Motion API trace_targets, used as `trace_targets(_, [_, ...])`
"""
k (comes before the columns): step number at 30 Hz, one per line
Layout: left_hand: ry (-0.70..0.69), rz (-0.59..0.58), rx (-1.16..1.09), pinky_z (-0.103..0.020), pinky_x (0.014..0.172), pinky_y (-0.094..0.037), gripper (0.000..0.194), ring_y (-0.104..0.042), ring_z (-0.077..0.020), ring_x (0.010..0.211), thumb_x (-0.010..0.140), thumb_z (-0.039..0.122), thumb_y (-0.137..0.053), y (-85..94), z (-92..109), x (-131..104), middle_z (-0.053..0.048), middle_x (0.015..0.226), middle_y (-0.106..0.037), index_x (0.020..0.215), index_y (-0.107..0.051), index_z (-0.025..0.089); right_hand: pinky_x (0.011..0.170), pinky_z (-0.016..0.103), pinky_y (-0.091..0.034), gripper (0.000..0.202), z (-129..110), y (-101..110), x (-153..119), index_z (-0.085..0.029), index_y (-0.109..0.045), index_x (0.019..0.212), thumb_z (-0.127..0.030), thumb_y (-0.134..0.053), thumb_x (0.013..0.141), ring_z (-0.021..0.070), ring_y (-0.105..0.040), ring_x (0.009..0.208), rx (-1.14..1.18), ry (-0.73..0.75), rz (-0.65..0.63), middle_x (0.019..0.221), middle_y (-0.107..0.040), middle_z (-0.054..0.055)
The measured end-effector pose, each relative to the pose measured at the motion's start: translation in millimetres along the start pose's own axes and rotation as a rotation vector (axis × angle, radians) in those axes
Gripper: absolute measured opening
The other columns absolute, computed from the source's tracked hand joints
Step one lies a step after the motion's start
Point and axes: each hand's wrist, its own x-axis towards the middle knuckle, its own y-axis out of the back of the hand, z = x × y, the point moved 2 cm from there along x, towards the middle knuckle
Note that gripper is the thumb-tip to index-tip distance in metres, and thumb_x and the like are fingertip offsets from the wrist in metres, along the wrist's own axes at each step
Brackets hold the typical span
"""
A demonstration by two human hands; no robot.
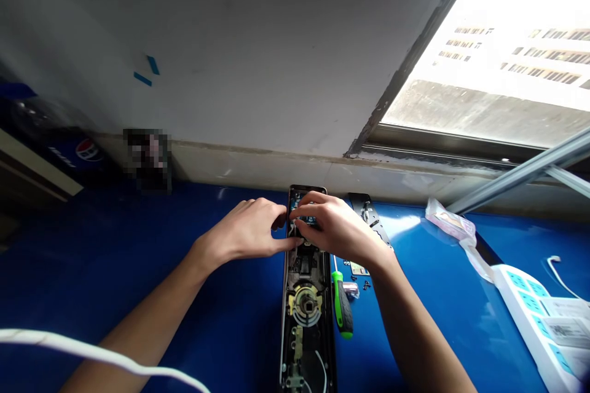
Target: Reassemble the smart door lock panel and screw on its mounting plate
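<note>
Electronic door-lock housing (313,270) lies open, its far end under the fingers.
Left hand (251,227) has thumb and forefinger apart at the edge; right hand (338,227) bends over the circuit board (295,203), its grip I cannot tell. Black plate (359,201) seems already removed, right of the fingers; loose screws (367,285) and green screwdriver (342,307) lie nearer. The inside is uncovered.
</note>
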Motion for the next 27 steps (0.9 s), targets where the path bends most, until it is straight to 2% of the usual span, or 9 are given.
trace_targets(6, [-0.015,-0.007,-0.030,-0.032,0.065,-0.041,0.038,-0.073,-0.0261,0.077,0.086,0.062,-0.066,1.9,-1.1,-0.8,-0.002,0.084,-0.077,0.079,-0.065,0.025,0.072,0.029,-0.049,0.028,-4.4,4.1,-5.0,-0.027,-0.080,0.109,-0.017,-0.059,0.096,0.0123,-0.066,0.078,-0.099,0.011,-0.081,0.123,-0.067,0.005])
trace_targets(9, [-0.012,-0.008,-0.030,-0.033,0.066,-0.042,0.038,-0.073,-0.0267,0.077,0.086,0.063,-0.067,2.8,-1.2,-0.5,-0.002,0.085,-0.077,0.079,-0.066,0.026,0.071,0.030,-0.049,0.027,-5.8,6.3,-7.5,-0.027,-0.080,0.108,-0.017,-0.058,0.096,0.0128,-0.067,0.077,-0.123,-0.003,-0.093,0.123,-0.067,0.006])
trace_targets(17, [-0.017,-0.012,-0.010,-0.033,0.068,-0.043,0.032,-0.074,-0.0280,0.085,0.088,0.059,-0.066,3.4,1.2,-0.8,-0.001,0.091,-0.077,0.084,-0.066,0.027,0.084,0.032,-0.055,0.028,-5.4,9.3,-7.8,-0.024,-0.078,0.112,-0.015,-0.058,0.096,0.0191,-0.073,0.099,-0.065,0.044,-0.101,0.122,-0.072,0.004])
trace_targets(20, [0.000,-0.005,0.015,-0.034,0.067,-0.042,0.035,-0.072,-0.0280,0.083,0.087,0.060,-0.066,4.6,2.3,-1.0,-0.001,0.090,-0.075,0.083,-0.061,0.026,0.089,0.033,-0.056,0.026,-6.0,8.7,-7.9,-0.022,-0.079,0.111,-0.015,-0.058,0.096,0.0209,-0.073,0.106,-0.054,0.059,-0.093,0.121,-0.074,0.005])
trace_targets(24, [0.038,0.075,0.049,-0.036,0.065,-0.042,0.041,-0.070,-0.0284,0.082,0.081,0.060,-0.072,7.1,3.9,-1.1,-0.001,0.094,-0.072,0.095,-0.053,0.026,0.090,0.033,-0.056,0.025,-6.5,7.2,-8.4,-0.020,-0.079,0.109,-0.017,-0.056,0.099,0.0210,-0.073,0.105,-0.064,0.053,-0.080,0.119,-0.075,0.007])
trace_targets(27, [0.053,0.119,0.052,-0.040,0.071,-0.049,0.052,-0.071,-0.0315,0.093,0.078,0.062,-0.074,6.4,2.5,-1.1,-0.005,0.105,-0.070,0.106,-0.050,0.026,0.084,0.033,-0.056,0.024,-5.9,7.0,-8.3,-0.021,-0.079,0.110,-0.021,-0.057,0.100,0.0205,-0.073,0.100,-0.095,0.032,-0.075,0.119,-0.073,0.008])
